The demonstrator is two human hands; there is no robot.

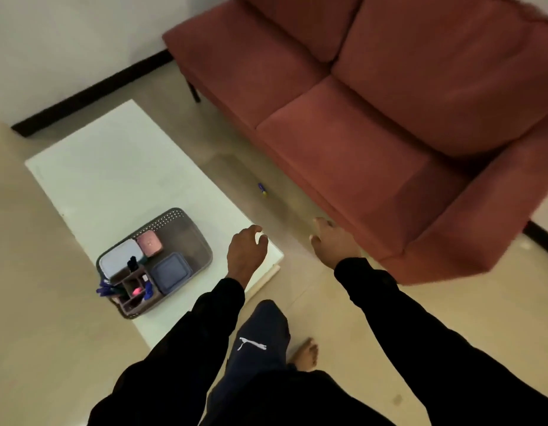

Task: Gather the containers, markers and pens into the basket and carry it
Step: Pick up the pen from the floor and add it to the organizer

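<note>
Both grips are relaxed, holding nothing: left hand [246, 247] over the desk [119, 167] corner, right hand [332, 241] above floor. Stray marker [262, 189] lies at twelve o'clock; fetch it before lifting the loaded basket [186, 219] at nine.

long black sleeves [202, 318], dark navy trousers [263, 336] with a white leaping-cat logo [252, 344], bare foot [306, 353].

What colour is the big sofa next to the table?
The sofa is a dusty reddish pink, seen clearly in the head view.
</note>
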